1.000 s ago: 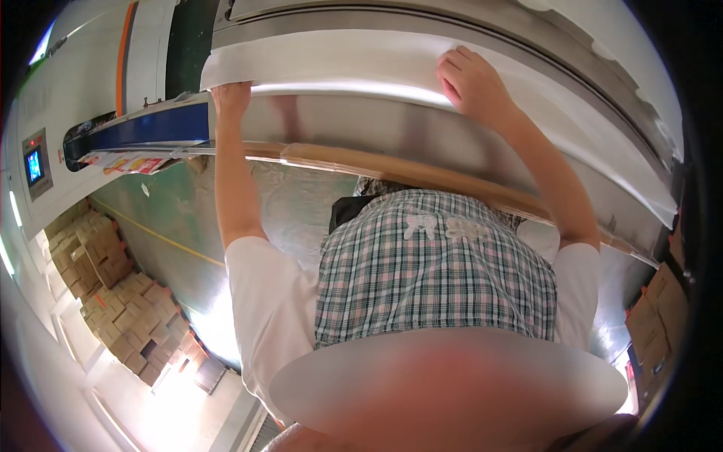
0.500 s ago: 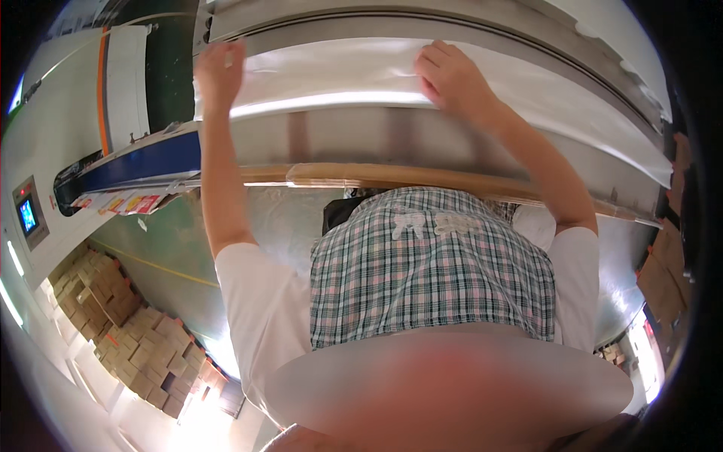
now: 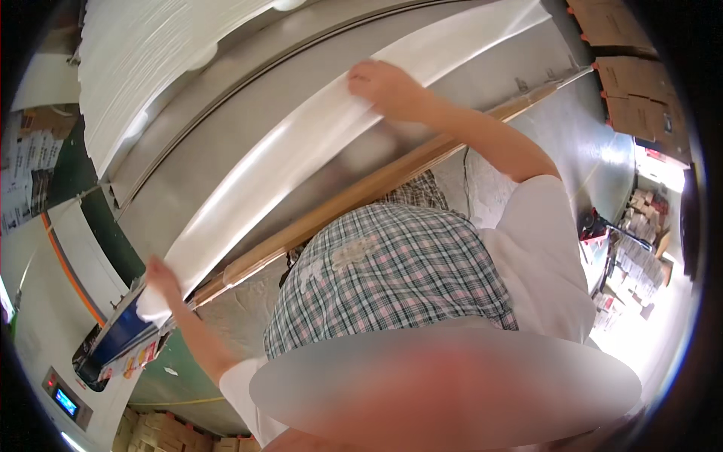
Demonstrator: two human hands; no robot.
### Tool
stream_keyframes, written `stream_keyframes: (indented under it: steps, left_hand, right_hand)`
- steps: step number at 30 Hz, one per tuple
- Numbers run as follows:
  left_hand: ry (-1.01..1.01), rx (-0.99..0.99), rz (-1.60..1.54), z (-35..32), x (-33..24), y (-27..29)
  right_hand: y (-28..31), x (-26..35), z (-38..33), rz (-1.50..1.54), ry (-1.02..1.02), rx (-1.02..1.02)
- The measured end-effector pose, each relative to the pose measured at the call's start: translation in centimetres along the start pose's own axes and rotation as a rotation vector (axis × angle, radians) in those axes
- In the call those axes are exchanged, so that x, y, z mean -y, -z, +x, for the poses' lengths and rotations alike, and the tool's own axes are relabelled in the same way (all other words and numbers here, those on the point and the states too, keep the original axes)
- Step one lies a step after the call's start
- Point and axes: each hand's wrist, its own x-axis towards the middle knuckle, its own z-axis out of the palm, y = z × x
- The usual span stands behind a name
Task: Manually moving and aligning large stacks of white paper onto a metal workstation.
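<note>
A long, glossy white sheet [image 3: 248,177] runs slantwise across a grey metal table [image 3: 482,90], curving up a little along its length. My left hand [image 3: 162,279] is closed at the sheet's near left end, by the table's front corner; it is slightly blurred. Farther along, my right hand [image 3: 382,87] has its fingers curled at the sheet's far edge, and its fingertips are partly hidden. The sheet's right end [image 3: 527,19] lies on the table beyond my right hand.
A wooden-looking rail [image 3: 331,211] lines the table's front edge, close to my checked apron [image 3: 399,271]. Layered white material [image 3: 158,68] stands beyond the table at far left. A machine with a small lit screen [image 3: 66,401] is at lower left; cardboard boxes [image 3: 640,83] are stacked at right.
The view has turned, so the table now slants. The sheet has come away from the far groove toward the table's front edge, with both hands at it.
</note>
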Motion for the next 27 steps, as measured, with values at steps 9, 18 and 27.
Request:
stream_keyframes:
  steps: [9, 18, 27]
  left_hand:
    - [0.379, 0.117, 0.231, 0.8, -7.6, 1.9]
    - [0.196, 0.166, 0.274, -1.7, -23.4, -1.2]
    - [0.199, 0.244, 0.232, -2.7, -31.3, -2.4]
  right_hand:
    - [6.4, -20.8, -9.8, -0.455, -0.449, -0.030]
    - [12.1, -35.1, -17.8, -0.712, -0.806, 0.026]
    - [12.3, -48.9, -26.5, -0.812, -1.305, -0.389]
